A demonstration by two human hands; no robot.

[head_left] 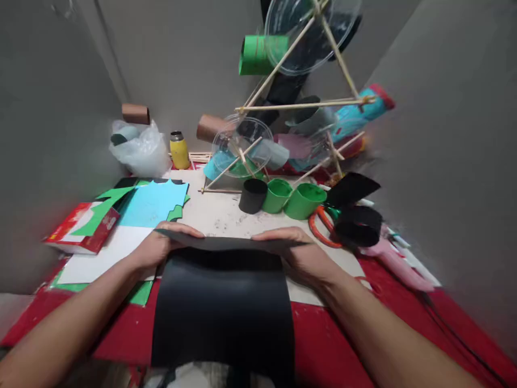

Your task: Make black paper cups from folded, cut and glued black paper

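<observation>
Black sheet (pixel 224 307), one, held bent by two hands (pixel 156 248).

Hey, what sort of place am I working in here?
Probably a craft workspace: there's a black sheet held over a red table, with green tubes and a triangular frame of wooden sticks beyond.

Cannot make out any words, numbers or brands; can see only blurred markings on the red box (pixel 102 233) at left, too unclear to read.
</observation>
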